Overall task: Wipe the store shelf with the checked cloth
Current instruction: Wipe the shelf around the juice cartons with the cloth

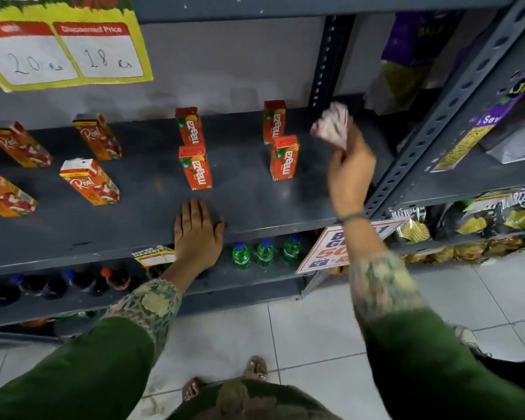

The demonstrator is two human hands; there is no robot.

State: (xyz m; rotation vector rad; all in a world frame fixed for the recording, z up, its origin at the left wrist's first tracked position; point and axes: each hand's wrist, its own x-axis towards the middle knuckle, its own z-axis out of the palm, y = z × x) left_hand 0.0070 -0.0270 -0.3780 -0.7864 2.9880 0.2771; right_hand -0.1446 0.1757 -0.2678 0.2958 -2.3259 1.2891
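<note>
The dark grey store shelf (249,204) runs across the middle of the head view. My right hand (350,174) is raised over its right end and grips the bunched pink-and-white checked cloth (331,125), which is blurred and held near the back upright. My left hand (196,234) rests flat, fingers spread, on the shelf's front edge near the middle. It holds nothing.
Orange Maaza juice cartons (196,166) (284,157) and Real cartons (90,181) stand on the shelf. A perforated metal upright (437,131) borders the right end. Green bottles (265,253) and dark cola bottles (82,281) sit on the shelf below. Snack packs (497,116) fill the right rack.
</note>
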